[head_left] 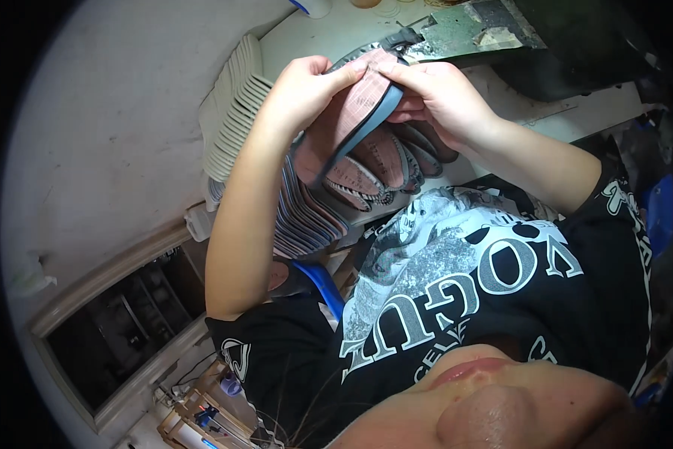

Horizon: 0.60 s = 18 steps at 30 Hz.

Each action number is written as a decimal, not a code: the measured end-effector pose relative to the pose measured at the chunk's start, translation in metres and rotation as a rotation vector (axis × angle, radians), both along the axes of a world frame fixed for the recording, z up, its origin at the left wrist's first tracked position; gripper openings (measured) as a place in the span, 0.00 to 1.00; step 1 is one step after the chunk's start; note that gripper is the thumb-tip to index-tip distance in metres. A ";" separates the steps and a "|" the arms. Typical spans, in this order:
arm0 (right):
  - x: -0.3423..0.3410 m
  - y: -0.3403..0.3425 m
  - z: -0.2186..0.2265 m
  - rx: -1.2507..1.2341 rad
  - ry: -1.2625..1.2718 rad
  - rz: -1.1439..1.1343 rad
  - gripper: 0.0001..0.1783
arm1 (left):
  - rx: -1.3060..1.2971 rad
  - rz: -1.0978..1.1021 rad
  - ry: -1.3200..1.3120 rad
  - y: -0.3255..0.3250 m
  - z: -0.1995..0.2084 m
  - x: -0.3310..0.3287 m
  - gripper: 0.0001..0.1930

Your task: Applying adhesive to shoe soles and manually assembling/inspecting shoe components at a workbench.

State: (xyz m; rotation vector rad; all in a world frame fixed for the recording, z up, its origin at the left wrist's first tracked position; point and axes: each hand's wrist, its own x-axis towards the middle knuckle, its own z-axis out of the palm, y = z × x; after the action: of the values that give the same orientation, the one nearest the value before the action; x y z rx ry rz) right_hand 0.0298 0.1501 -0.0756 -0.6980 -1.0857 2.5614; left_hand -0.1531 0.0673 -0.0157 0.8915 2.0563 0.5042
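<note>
— Pink insole [349, 112] sits pinched between your left hand [300, 93] and right hand [441, 97], above the stacked insoles [374, 168]?
— Yes; both clench it. Keep your thumbs along the blue edge beside your grip.

Both forearms rose from below with elbows bent. The left hand [300, 90] and right hand [435, 97] met at the top, fingers curled shut, thumbs nearly touching.
</note>
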 end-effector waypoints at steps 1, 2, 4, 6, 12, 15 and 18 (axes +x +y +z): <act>-0.002 0.000 -0.001 0.002 0.013 0.003 0.17 | 0.002 0.003 0.013 -0.001 0.001 0.002 0.22; -0.005 0.001 -0.002 0.023 0.040 0.010 0.17 | 0.017 0.093 -0.106 -0.002 0.000 0.005 0.22; -0.004 0.001 -0.007 0.104 0.078 0.103 0.20 | 0.032 0.187 -0.221 -0.004 -0.001 0.009 0.23; 0.002 -0.005 -0.007 0.233 0.028 0.227 0.21 | -0.005 0.222 -0.257 -0.004 0.000 0.011 0.25; 0.000 0.018 -0.026 0.339 -0.042 0.226 0.20 | -0.045 0.180 -0.300 -0.009 0.013 0.022 0.24; -0.007 0.014 -0.020 0.425 -0.029 0.175 0.18 | 0.081 0.048 -0.273 -0.019 0.004 0.010 0.25; 0.000 0.006 -0.015 0.245 -0.011 0.120 0.19 | 0.192 0.254 -0.326 -0.022 -0.010 0.009 0.22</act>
State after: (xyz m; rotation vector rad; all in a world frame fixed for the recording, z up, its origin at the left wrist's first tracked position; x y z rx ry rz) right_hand 0.0299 0.1563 -0.0903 -0.6020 -1.4536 2.4622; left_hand -0.1441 0.0457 -0.0260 0.6089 1.8474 0.9344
